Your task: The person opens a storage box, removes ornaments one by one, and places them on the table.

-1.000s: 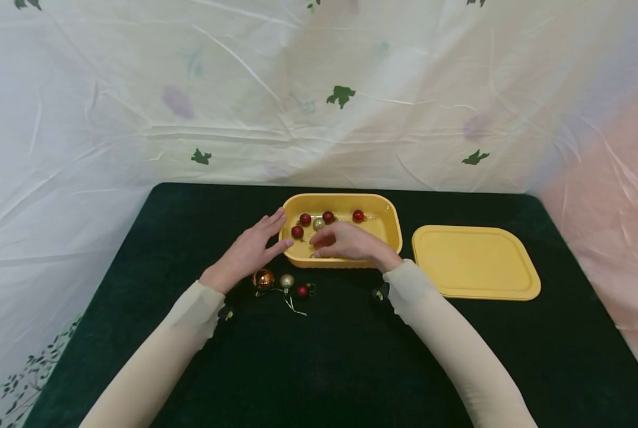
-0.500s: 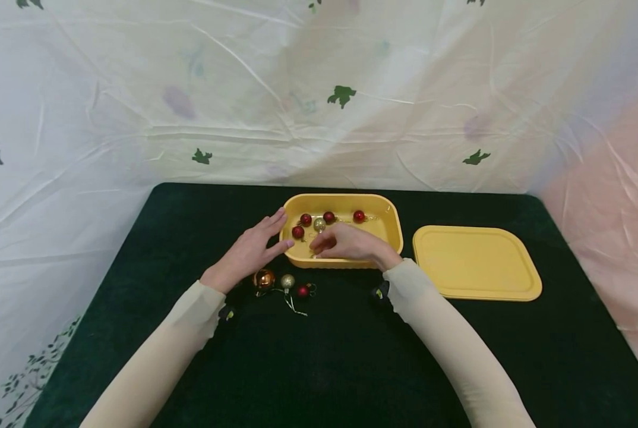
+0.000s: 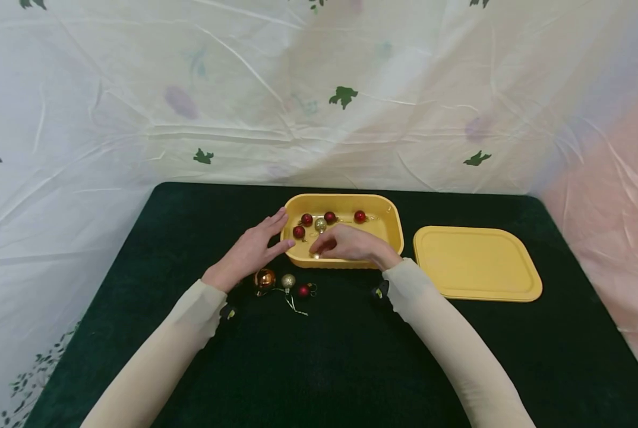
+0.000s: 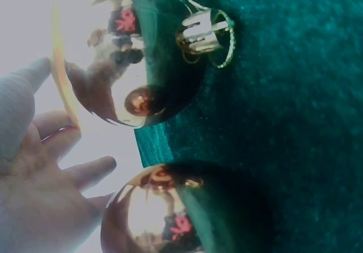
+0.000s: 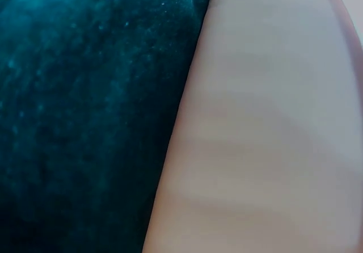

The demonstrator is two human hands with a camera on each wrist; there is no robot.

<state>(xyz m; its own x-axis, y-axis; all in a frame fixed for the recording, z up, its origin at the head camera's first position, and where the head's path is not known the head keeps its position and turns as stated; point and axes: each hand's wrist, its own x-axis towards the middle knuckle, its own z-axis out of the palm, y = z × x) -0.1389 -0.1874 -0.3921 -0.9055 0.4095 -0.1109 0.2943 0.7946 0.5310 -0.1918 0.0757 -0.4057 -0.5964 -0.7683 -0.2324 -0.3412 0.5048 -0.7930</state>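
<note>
In the head view a yellow box (image 3: 346, 263) holds several red baubles (image 3: 360, 216) and a gold bauble (image 3: 321, 225). My right hand (image 3: 348, 242) reaches over its front wall with curled fingers, pinching a small shiny gold bauble (image 3: 316, 255) that the fingertips partly cover. Straight fingers of my left hand (image 3: 249, 248) touch the box's left rim. Below that hand lie a copper bauble (image 3: 264, 279), a pale gold bauble (image 3: 289, 281) with a string, and a red bauble (image 3: 304, 291). The left wrist view shows a second copper bauble (image 4: 164, 213) up close.
A yellow lid (image 3: 477, 263) lies flat to the right of the box. Dark green cloth (image 3: 319, 362) covers the table, and a pale printed sheet (image 3: 404, 89) hangs behind. The right wrist view holds mostly blurred skin and green cloth (image 5: 85, 117).
The right fingers have shifted slightly at the box's front, and a gold gleam now shows at their tips. The left hand stays at the rim.
</note>
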